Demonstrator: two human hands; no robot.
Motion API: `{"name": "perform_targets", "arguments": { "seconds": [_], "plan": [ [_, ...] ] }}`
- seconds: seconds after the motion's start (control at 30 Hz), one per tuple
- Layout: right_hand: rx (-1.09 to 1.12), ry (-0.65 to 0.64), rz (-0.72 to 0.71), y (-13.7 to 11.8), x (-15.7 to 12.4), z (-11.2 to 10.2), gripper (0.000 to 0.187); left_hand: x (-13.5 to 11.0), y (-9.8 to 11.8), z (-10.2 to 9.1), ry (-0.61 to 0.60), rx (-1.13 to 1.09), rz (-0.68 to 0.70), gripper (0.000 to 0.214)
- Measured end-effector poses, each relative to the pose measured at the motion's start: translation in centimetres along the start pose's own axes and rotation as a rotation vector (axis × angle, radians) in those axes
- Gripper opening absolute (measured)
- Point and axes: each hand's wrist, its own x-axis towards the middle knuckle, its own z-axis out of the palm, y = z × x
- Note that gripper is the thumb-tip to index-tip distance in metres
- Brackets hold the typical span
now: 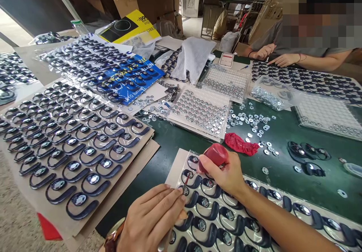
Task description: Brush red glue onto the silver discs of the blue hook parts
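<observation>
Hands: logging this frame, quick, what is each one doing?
Left hand: closed, pinching a thin tool.
Right hand: closed on a red bulb.

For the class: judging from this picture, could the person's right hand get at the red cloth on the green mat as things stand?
Probably yes: the red cloth lies just beyond the right hand, nothing between them, though that hand already holds a red-handled tool.
</observation>
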Motion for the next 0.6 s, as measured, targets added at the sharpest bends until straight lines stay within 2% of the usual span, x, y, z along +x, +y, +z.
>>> {"name": "perform_targets", "arguments": {
  "seconds": [0.23,0.47,0.6],
  "plan": [
    [0.041,-0.008,-0.003,-0.6,0.0,-0.1,0.023,0.8,-0.4,-0.3,0.050,-0.108,-0.109,0.022],
    [0.013,-0.116,0.007,-0.4,-0.1,-0.2,0.023,0.8,-1.1,0.1,0.103,-0.192,-0.257,0.017],
    [-0.021,-0.126,-0.030,-0.3,-0.4,-0.2,0.019,1.1,-1.5,-0.1,0.121,-0.245,-0.349,0.016]
  ]
}}
